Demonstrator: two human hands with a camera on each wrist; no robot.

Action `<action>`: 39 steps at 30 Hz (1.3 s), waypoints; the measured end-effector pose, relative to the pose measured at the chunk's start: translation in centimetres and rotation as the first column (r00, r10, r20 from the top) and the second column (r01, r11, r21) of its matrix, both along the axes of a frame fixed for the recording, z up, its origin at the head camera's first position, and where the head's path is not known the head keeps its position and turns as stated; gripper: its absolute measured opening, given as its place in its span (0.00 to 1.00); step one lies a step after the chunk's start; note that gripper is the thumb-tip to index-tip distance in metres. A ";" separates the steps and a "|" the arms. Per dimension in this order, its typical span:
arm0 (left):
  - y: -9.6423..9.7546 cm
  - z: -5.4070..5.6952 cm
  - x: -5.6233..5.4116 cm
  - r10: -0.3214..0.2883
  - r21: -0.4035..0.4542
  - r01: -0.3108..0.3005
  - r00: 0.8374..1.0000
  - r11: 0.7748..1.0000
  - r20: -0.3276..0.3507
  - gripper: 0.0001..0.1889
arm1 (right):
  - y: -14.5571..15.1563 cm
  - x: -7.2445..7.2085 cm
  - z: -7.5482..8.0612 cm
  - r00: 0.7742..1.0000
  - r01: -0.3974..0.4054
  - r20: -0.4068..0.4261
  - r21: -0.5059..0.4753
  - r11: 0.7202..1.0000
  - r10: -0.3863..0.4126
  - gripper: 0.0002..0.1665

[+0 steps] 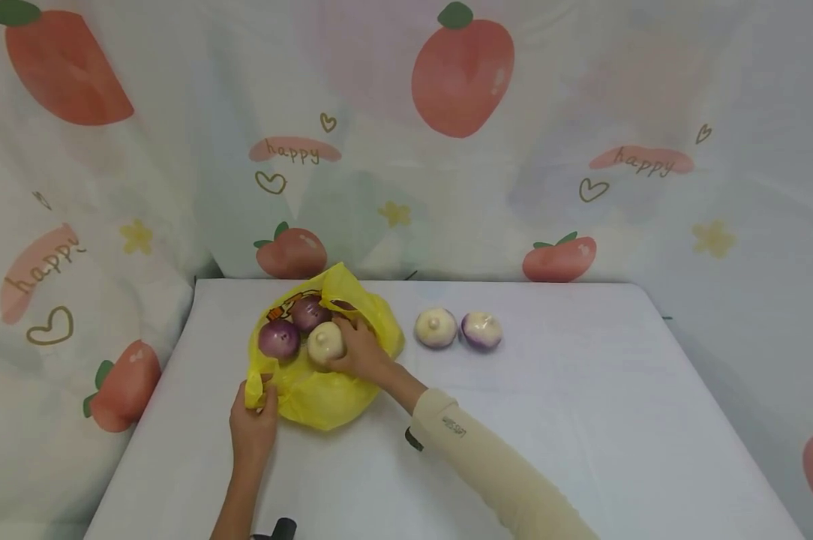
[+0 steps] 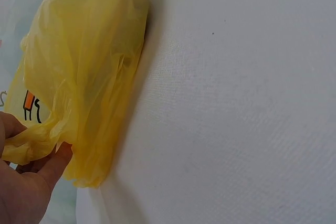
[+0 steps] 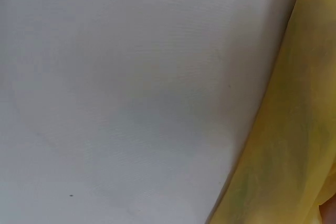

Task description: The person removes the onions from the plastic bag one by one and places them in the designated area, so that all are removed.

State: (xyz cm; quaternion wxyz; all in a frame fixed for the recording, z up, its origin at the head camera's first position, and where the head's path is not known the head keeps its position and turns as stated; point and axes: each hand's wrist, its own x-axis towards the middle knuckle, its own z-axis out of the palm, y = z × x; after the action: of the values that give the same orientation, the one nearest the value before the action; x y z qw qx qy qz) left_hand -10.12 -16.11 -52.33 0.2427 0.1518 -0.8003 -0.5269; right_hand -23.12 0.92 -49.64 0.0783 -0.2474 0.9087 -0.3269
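A yellow plastic bag (image 1: 328,401) lies with its mouth spread on the table. My left hand (image 1: 253,427) pinches the bag's near left edge, and in the left wrist view its fingers (image 2: 55,166) hold a gathered fold. Inside the mouth, my right hand (image 1: 362,352) grips a white turnip (image 1: 325,343), thumb at its near side and fingers behind. Two purple turnips (image 1: 280,340) sit beside it in the bag. The right wrist view mostly shows the bag's side (image 3: 283,145), which hides nearly all of that hand.
Right of the bag, two white-and-purple turnips (image 1: 436,328) stand side by side on the white table (image 1: 548,435). A fruit-print curtain (image 1: 379,112) hangs behind the table and along its left. A small black object (image 1: 284,528) shows at the near edge.
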 end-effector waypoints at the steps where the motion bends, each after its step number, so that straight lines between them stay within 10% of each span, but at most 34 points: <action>1: 0.0 0.0 0.0 -0.003 0.002 0.003 1.000 1.000 0.003 0.10 | 0.1 0.0 0.0 1.000 0.006 -0.005 -0.009 1.000 -0.006 0.49; 39: 0.1 -0.7 0.2 0.016 -0.060 -0.017 1.000 0.998 -0.002 0.10 | 6.0 4.7 2.0 1.000 0.028 0.007 -0.325 0.945 -0.027 0.47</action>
State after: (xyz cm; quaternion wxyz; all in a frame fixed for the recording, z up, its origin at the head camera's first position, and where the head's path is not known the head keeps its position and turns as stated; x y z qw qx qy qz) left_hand -9.96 -15.99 -53.01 0.2522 0.1506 -0.8142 -0.5008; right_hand -18.37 6.90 -47.68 0.0330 -0.2437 0.8457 -0.4736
